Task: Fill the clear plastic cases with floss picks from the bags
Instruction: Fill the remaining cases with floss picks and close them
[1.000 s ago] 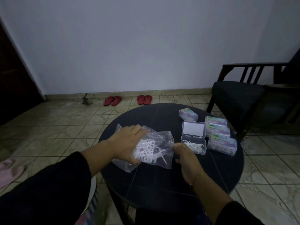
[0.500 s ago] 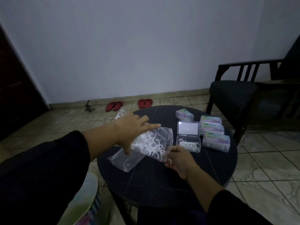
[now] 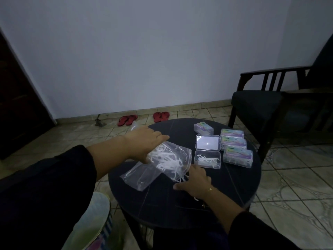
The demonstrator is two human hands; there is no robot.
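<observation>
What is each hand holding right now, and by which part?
The left hand grips the clear plastic zip bag of white floss picks by its upper end. The right hand is at the bag's lower mouth; its hold cannot be told.
</observation>
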